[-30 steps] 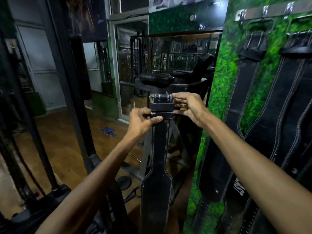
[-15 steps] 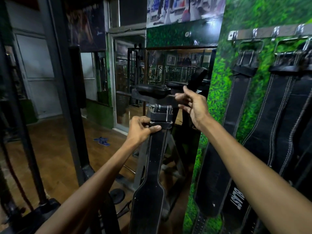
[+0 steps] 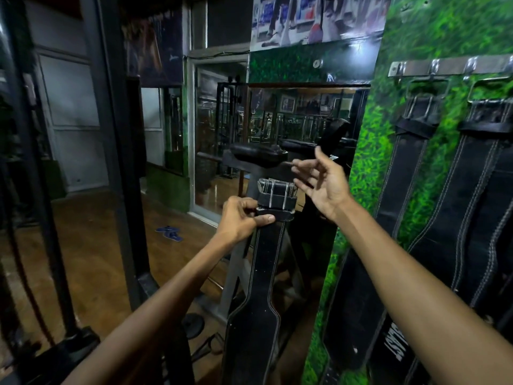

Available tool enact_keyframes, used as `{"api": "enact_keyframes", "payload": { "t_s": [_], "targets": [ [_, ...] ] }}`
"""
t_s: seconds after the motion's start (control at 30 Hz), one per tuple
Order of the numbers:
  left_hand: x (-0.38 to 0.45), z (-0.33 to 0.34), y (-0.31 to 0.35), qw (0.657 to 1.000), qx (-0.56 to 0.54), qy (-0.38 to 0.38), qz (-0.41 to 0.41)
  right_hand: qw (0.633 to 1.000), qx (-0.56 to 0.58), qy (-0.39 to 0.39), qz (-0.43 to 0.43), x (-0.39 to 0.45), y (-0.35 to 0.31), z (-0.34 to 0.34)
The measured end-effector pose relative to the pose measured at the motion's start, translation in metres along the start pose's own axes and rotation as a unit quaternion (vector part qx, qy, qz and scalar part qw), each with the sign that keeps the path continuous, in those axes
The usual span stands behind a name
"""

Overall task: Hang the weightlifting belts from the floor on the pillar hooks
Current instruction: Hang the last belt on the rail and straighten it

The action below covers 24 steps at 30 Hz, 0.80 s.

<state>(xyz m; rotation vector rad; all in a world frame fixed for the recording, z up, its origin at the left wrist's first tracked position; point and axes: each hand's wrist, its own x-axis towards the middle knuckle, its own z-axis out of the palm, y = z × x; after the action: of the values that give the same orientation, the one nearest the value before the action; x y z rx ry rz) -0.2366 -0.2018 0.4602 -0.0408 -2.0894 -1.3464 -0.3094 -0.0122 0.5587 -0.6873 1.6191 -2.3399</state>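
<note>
Beside the green pillar (image 3: 369,168), at chest height: one belt held up, two more hung.
Held belt (image 3: 263,273): black leather with pale stitching along both edges; narrow strap above, widening to a broad back panel below; top end folded over into a stitched loop; hangs straight down, clear of the pillar.
Left hand (image 3: 240,219): fingers curled behind the strap just under the folded top, thumb pressed across the front.
Right hand (image 3: 322,182): fingers spread and relaxed, holding nothing, just right of the belt's top.
Hook rail (image 3: 449,67): metal bar with hooks, fixed high on the pillar.
Hung belts (image 3: 410,168): black, pale stitching, metal buckles over the hooks, lying flat against the pillar.
Floor (image 3: 91,245): brown wood.
</note>
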Motion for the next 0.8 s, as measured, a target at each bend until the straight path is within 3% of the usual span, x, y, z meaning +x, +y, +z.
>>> {"api": "enact_keyframes", "payload": {
  "t_s": [0.07,0.13,0.2,0.37,0.47,0.57,0.67,0.8],
  "targets": [
    [-0.001,0.0,0.001,1.0,-0.005,-0.007,0.005,0.996,-0.076,0.018,0.04,0.003,0.003,-0.009],
    [-0.001,0.003,0.0,1.0,-0.015,-0.011,0.013,0.979,-0.179,-0.006,0.099,0.002,0.009,-0.013],
    [-0.001,0.009,-0.002,1.0,-0.025,-0.01,0.012,0.971,-0.215,-0.021,0.106,-0.003,0.012,-0.011],
    [-0.001,0.016,-0.008,0.997,-0.045,-0.043,-0.04,0.971,-0.212,0.056,-0.093,-0.006,0.013,-0.01],
    [0.014,0.011,-0.002,0.991,-0.078,-0.076,-0.077,0.968,-0.191,0.102,-0.129,-0.005,0.016,-0.009],
    [0.029,0.003,0.027,0.99,-0.141,-0.023,-0.013,0.96,-0.195,0.123,-0.161,-0.001,0.01,-0.008],
    [0.049,0.007,0.056,0.988,-0.12,0.014,0.101,0.955,-0.197,0.142,-0.168,0.006,0.001,-0.012],
    [0.08,0.037,0.076,0.988,-0.102,0.041,0.11,0.929,-0.255,0.195,-0.183,0.013,-0.015,-0.03]
  ]
}}
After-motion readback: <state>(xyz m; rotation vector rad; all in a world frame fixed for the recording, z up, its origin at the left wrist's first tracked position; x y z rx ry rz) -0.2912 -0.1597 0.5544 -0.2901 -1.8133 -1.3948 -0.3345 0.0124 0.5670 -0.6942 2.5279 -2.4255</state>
